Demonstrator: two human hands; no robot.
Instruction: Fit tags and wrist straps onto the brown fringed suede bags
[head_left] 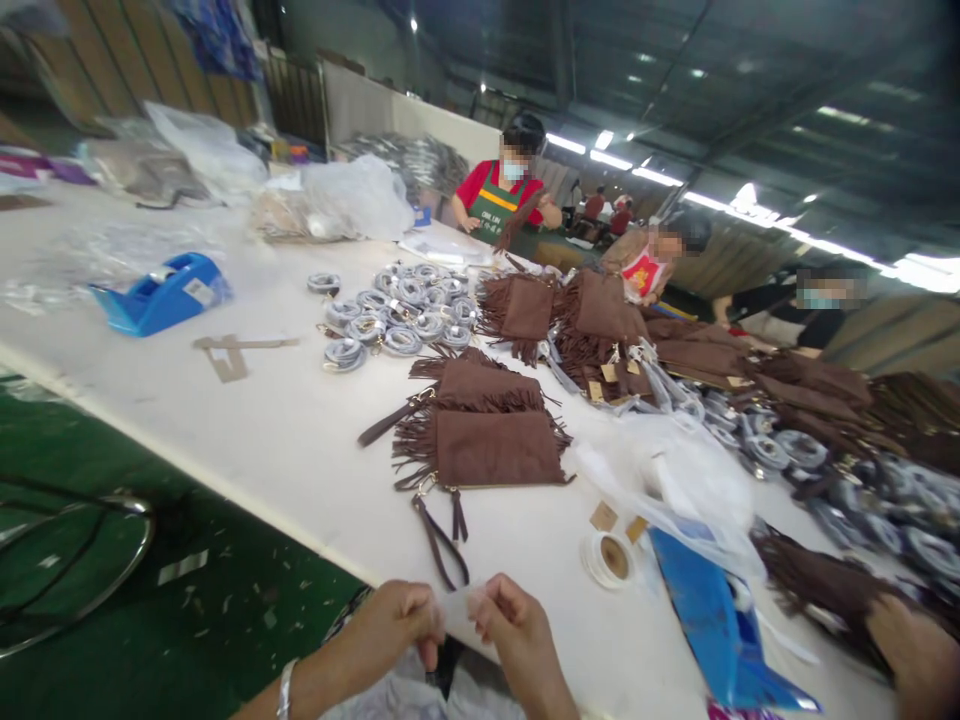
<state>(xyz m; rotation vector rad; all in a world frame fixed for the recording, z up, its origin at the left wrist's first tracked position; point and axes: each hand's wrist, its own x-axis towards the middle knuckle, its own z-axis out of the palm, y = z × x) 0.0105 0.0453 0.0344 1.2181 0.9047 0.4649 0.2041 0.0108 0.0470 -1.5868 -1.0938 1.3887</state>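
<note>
At the table's near edge, my left hand (409, 615) and my right hand (517, 625) face each other with their fingers pinched. Between them stretches a small whitish translucent strip (455, 604); its exact kind is not clear. Just beyond lies a dark brown wrist strap (442, 545), clipped to a brown fringed pouch (495, 448) that lies flat. A second fringed pouch (487, 385) sits right behind it, with its own strap pointing left.
A blue tape dispenser (161, 293) stands left, another blue dispenser (720, 620) right, near a white ribbon roll (606, 558). Coiled grey straps (405, 305) and piled brown bags (600, 310) lie beyond. A co-worker's hand (911, 640) touches a fringed bag at right. Several people work across the table.
</note>
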